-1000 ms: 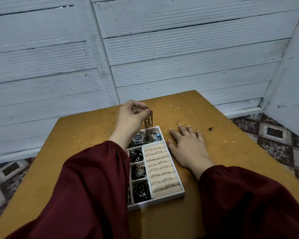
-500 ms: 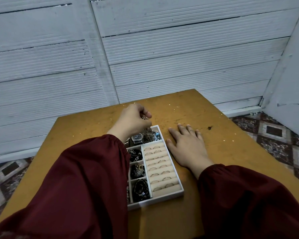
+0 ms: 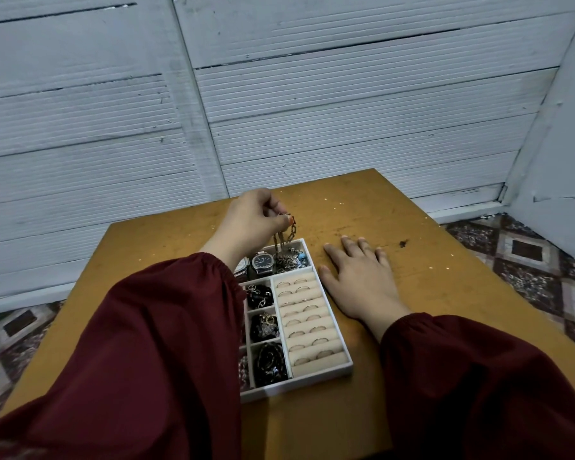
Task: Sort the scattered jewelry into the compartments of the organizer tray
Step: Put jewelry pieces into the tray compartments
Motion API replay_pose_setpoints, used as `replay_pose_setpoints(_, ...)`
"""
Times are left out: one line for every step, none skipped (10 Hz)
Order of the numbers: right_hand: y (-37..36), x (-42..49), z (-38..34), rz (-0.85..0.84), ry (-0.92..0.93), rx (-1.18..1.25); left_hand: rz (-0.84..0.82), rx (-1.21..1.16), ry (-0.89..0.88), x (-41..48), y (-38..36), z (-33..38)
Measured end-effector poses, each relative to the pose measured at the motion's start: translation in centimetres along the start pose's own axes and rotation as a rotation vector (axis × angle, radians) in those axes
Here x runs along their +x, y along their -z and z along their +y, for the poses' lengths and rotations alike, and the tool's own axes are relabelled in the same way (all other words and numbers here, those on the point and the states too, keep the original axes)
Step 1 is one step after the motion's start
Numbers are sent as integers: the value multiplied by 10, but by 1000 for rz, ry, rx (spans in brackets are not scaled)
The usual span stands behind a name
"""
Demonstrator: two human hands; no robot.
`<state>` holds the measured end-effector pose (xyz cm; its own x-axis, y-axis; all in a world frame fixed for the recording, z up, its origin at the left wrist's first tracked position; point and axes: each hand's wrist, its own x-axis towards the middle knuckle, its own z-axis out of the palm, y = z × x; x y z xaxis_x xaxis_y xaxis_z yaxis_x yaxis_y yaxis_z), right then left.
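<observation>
Chain point(image 3: 291, 232) dangles from your left hand point(image 3: 251, 224), pinched between thumb and fingertips, lower end reaching into far compartment of organizer tray point(image 3: 299, 382), beside watch point(image 3: 263, 262). Your right hand point(image 3: 362, 282) lies flat, fingers straight, holding nothing, on table point(image 3: 429, 234) just beside tray's right wall. Rings point(image 3: 304, 315) sit in slotted right column.

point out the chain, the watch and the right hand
chain point(image 3: 289, 235), head view, hanging links
wristwatch point(image 3: 263, 260), head view, dark dial
right hand point(image 3: 362, 277), head view, back of the hand
</observation>
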<state>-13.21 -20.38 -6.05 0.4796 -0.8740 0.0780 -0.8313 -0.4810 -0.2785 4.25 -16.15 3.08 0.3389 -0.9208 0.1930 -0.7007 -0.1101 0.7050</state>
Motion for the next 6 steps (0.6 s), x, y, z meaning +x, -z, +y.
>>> replay_pose_setpoints(0,0,0,3,-1,3,-2,-100,19,-1,1,2)
replay_pose_setpoints(-1,1,0,2,-3,3,3,-178,30,-2,4,6)
replay_pose_setpoints(-2,1,1,0,-6,4,4,-229,43,-2,6,9)
replay_pose_setpoints(-1,1,0,1,-3,5,5,-284,61,-2,6,10)
replay_pose_setpoints(0,0,0,4,-2,8,9,-313,70,-2,7,8)
replay_pose_setpoints(0,0,0,5,0,7,11,-319,71,-1,6,7)
